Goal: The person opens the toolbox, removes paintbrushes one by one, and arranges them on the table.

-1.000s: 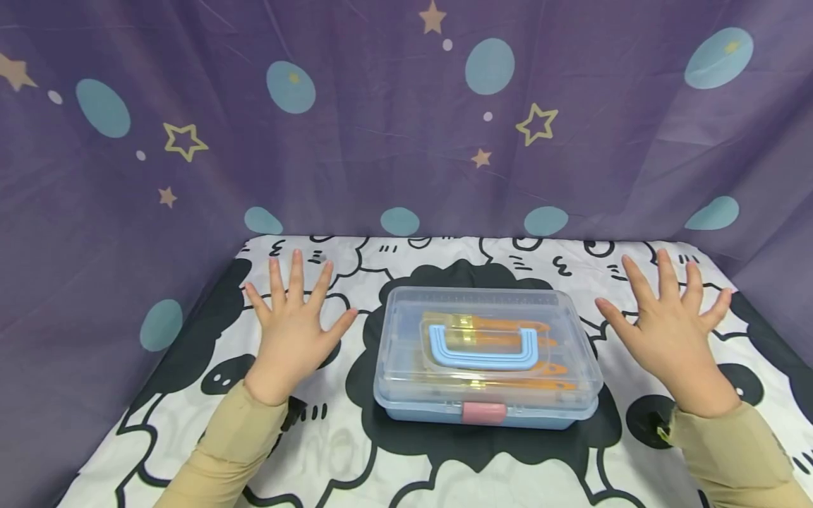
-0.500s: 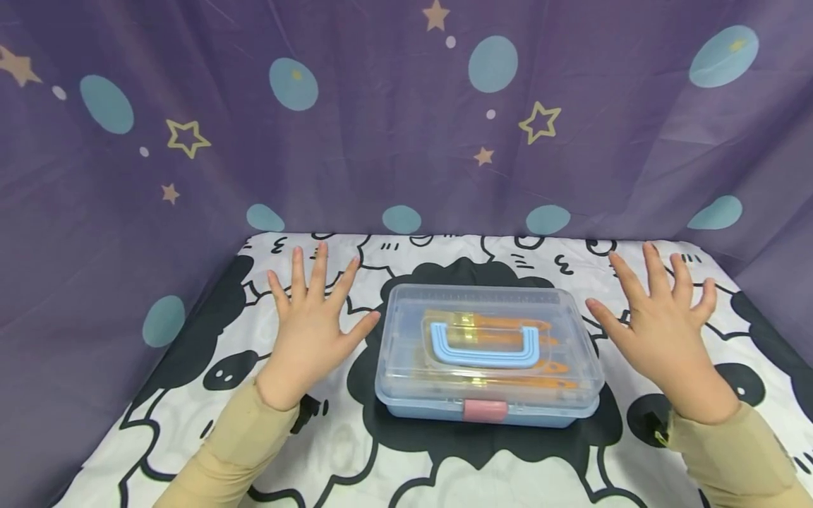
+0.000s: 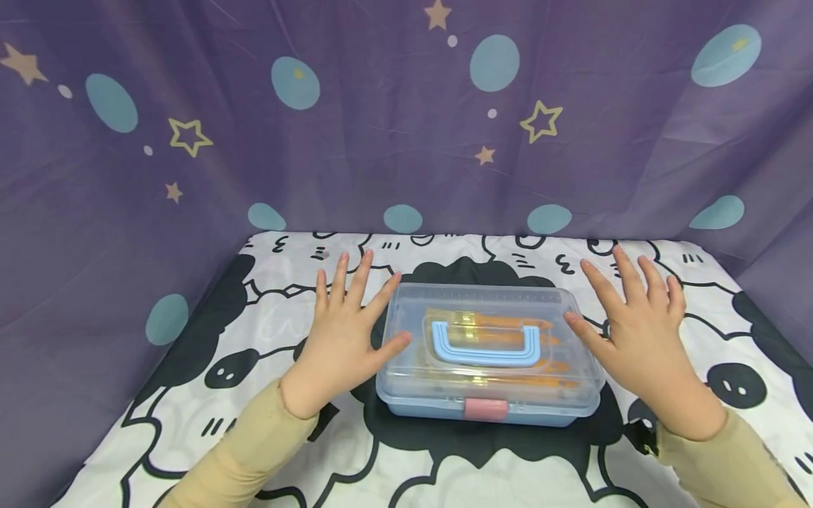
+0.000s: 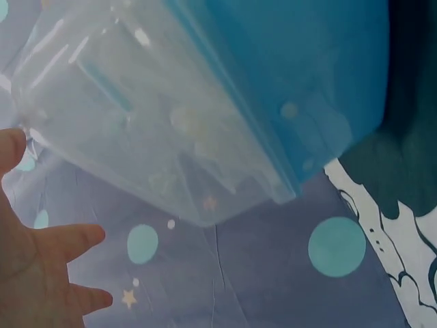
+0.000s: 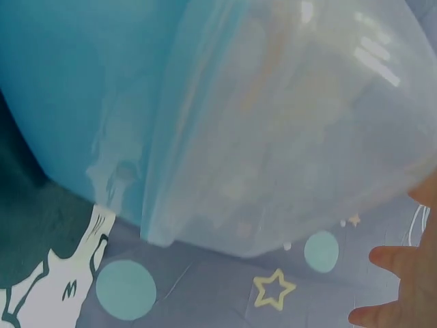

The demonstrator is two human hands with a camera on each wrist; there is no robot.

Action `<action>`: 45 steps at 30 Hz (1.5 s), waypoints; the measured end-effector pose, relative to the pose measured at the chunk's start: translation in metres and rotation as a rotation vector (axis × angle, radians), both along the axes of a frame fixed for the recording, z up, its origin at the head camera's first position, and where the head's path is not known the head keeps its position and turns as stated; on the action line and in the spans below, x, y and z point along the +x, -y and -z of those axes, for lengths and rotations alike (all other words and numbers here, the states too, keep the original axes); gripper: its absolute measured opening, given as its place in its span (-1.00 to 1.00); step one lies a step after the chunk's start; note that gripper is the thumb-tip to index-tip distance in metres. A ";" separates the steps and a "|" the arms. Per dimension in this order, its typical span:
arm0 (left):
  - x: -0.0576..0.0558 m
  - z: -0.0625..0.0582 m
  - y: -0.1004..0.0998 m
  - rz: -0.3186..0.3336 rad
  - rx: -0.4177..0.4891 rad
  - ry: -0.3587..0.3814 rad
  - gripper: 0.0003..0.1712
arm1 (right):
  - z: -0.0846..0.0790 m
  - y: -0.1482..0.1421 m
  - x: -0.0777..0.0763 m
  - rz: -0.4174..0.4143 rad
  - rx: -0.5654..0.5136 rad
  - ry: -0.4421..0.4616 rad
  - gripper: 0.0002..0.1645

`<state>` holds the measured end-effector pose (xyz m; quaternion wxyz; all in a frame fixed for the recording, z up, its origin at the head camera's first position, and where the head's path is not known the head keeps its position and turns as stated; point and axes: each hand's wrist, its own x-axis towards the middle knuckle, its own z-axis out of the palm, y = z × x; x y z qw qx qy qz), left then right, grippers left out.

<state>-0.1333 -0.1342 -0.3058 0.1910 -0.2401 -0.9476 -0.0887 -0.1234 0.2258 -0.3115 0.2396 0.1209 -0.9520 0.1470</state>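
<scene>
A plastic storage box [image 3: 489, 406] with a blue base, a clear lid, a pink latch [image 3: 485, 409] and a light blue handle [image 3: 485, 356] sits on the patterned cloth. Through its lid show several paintbrushes [image 3: 508, 323] with orange handles. My left hand [image 3: 339, 346] is spread at the box's left side, its thumb overlapping the lid's left edge in the head view. At the right side my right hand [image 3: 644, 346] is spread too, thumb tip right at the lid's corner. Both wrist views show the box's end walls close up, with spread fingers [image 4: 75, 239] beside the lid.
The table is covered by a white cloth [image 3: 305, 458] with black cartoon sheep. A purple curtain [image 3: 394, 134] with stars and blue ovals hangs behind it and along both sides.
The left hand has moved right and the right hand has moved left, both closing in on the box. The box stays in place, its lid and latch unchanged.
</scene>
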 end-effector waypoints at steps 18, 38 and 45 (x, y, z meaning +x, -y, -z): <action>-0.001 0.015 -0.010 0.256 -0.068 -0.002 -0.18 | 0.011 0.032 0.006 -0.275 0.026 -0.285 -0.18; -0.004 0.023 -0.009 0.421 -0.091 -0.034 -0.21 | 0.027 0.069 0.018 -0.666 0.065 -0.526 -0.49; -0.005 0.023 -0.009 0.431 -0.082 -0.049 -0.21 | 0.037 0.079 0.023 -0.764 0.148 -0.601 -0.60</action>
